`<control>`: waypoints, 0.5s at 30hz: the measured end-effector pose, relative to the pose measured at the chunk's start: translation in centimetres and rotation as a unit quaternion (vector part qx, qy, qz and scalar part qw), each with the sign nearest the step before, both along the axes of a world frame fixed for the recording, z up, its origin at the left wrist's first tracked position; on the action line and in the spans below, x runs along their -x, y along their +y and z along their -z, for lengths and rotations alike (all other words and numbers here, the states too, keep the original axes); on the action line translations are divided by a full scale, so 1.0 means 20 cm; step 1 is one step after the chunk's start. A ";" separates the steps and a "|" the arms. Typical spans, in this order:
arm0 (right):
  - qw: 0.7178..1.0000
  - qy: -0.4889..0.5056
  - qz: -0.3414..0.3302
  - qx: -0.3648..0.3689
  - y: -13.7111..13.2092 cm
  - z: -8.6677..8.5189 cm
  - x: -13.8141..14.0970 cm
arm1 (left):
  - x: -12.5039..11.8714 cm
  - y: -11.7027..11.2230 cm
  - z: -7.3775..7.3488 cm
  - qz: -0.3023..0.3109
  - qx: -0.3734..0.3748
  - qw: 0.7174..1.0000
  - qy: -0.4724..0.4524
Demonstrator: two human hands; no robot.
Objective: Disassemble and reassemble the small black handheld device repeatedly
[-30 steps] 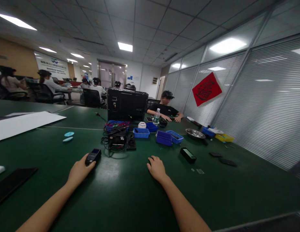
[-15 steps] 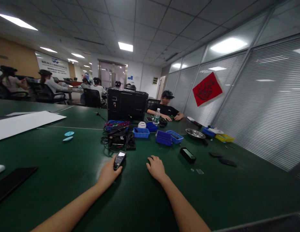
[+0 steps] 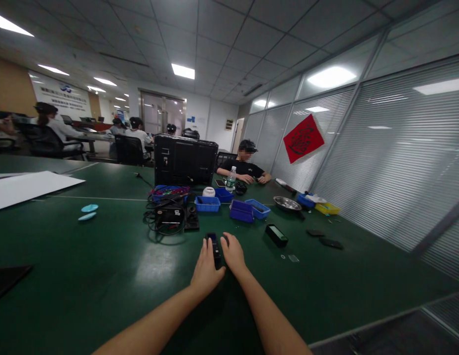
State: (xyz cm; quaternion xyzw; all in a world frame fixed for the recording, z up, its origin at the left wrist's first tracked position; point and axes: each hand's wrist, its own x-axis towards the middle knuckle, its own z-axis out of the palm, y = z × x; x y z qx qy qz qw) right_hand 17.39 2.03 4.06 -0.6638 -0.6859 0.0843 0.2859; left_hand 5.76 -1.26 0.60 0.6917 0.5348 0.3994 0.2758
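A black handheld device with a small screen (image 3: 213, 242) lies in front of me at the middle of the green table. My left hand (image 3: 207, 268) is round its near end, fingers along its left side and thumb by the right; the palm hides its lower part. Close to the device's right side rests my right hand (image 3: 234, 252), fingers stretched forward and holding nothing. Whether its fingertips touch the device, I cannot tell. Beyond the hands stand a black box with a tangle of cables (image 3: 169, 215) and a black part (image 3: 191, 219) with a round knob.
Blue bins (image 3: 207, 203), a white ball (image 3: 209, 192) and a water bottle (image 3: 231, 178) stand farther back before a large black panel (image 3: 185, 160). To the right are a black box with a pale window (image 3: 277, 235) and a metal bowl (image 3: 287, 203). A person (image 3: 245, 165) sits opposite.
My left hand has brought the device to the right, beside my right hand, and its screen now looks dark. My right hand has stayed near the same spot. The view has turned slightly right.
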 end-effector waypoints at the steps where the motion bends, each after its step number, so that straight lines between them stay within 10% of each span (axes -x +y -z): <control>1: 1.000 0.009 -0.002 -0.002 -0.01 -0.01 0.01 | -0.02 -0.01 0.00 0.014 0.002 1.000 -0.011; 15: 0.993 -0.099 0.024 0.054 -0.05 -0.02 0.02 | 0.03 0.07 0.10 0.000 0.087 0.981 -0.176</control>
